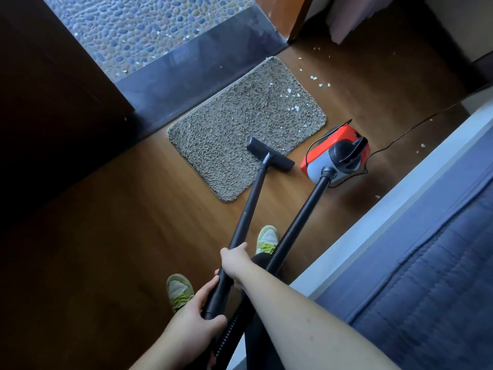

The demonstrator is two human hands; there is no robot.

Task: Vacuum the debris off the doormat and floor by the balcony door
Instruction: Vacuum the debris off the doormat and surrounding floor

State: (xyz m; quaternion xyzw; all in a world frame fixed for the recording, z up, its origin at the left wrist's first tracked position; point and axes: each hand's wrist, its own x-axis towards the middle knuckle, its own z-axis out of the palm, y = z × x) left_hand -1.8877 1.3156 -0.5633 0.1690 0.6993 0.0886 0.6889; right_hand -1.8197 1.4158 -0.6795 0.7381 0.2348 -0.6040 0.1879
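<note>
A grey shaggy doormat (240, 124) lies on the wooden floor (128, 214) by the balcony door sill. White debris bits (293, 108) dot the mat's right part, and more debris (314, 78) lies on the floor beyond it. The black vacuum wand (250, 204) ends in a floor nozzle (270, 154) resting on the mat's near right edge. My right hand (236, 260) grips the wand higher up. My left hand (197, 313) grips its lower end where the ribbed hose (298, 217) joins. The hose runs to the red and grey vacuum body (336, 153).
A dark stone sill (186, 76) and a pebbled balcony floor (149, 30) lie beyond the mat. A blue mattress on a white bed frame (426, 249) fills the right side. The power cord (405, 129) trails right. My green shoes (266, 239) stand near the wand.
</note>
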